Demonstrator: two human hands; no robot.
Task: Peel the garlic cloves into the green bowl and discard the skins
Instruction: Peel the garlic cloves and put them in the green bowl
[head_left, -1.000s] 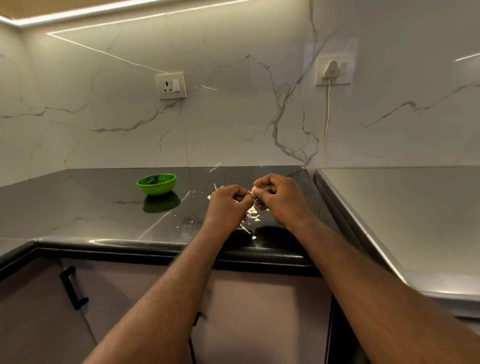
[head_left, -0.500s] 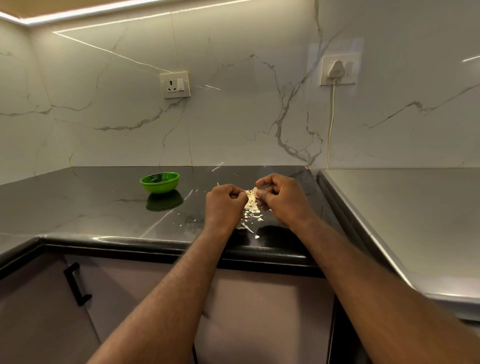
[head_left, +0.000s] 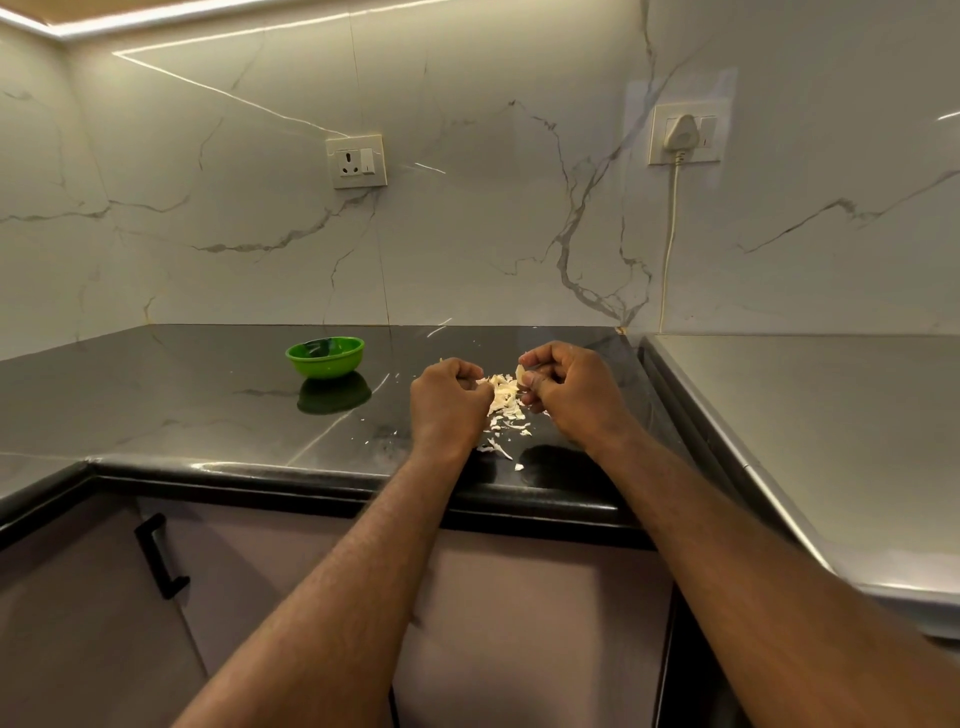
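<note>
Black countertop (head_left: 208, 415): work surface, both forearms reach over its front edge.

Green bowl (head_left: 325, 368): stands upright on the counter, left of and slightly beyond the hands, well apart from them. The near wall hides most of the inside, so I cannot tell what it contains.

Left hand (head_left: 449, 405): fingers curled into the palm. Pale shreds sit at the fingertips, and I cannot tell whether they are pinched. This hand is the nearer one to the bowl.

Right hand (head_left: 576, 395): fingers curled, thumb and fingertips pinching the clove.

Skins (head_left: 503, 405): loose pale heap on the counter between and below the two hands, with stray flakes trailing toward the edge.

Garlic clove (head_left: 520, 374): in the right-hand pinch, long axis roughly upright, tip up.

Judgement: peeling is in progress. The drop into the bowl means carrying the clove leftward, past the left hand.
</note>
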